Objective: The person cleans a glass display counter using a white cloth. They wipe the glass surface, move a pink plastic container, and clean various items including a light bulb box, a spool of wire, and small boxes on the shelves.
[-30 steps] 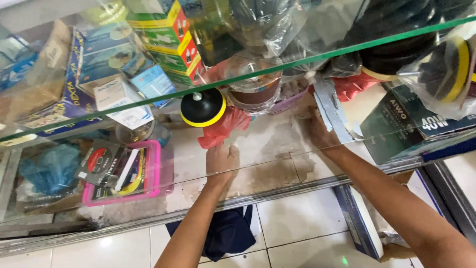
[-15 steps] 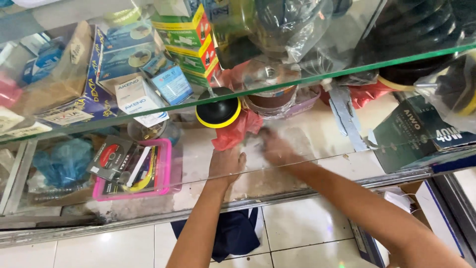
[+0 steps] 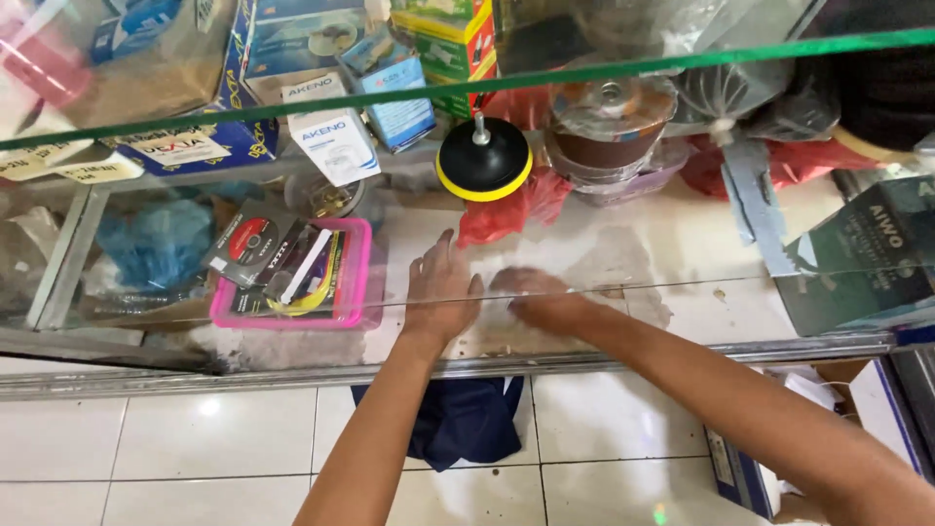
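Observation:
Both my arms reach into a glass display cabinet. My left hand [image 3: 441,289] lies flat, fingers spread, on the dusty white shelf [image 3: 623,244]. My right hand [image 3: 536,297] rests beside it, palm down and blurred, touching the same shelf. Neither hand holds anything. Just beyond my left fingers lies a red plastic bag [image 3: 511,209] under a black and yellow backing pad [image 3: 483,161] with a metal shank.
A pink tray [image 3: 355,282] with packaged cutting discs sits left of my hands. Cardboard boxes [image 3: 331,136] and bagged discs [image 3: 609,127] stand at the back. A green-edged glass shelf [image 3: 682,60] crosses above. A dark box [image 3: 867,253] is at right; a dark cloth [image 3: 463,419] lies on the tiled floor.
My right hand has swept from the right side of the shelf leftward until it sits next to my left hand. The left hand has stayed flat in place.

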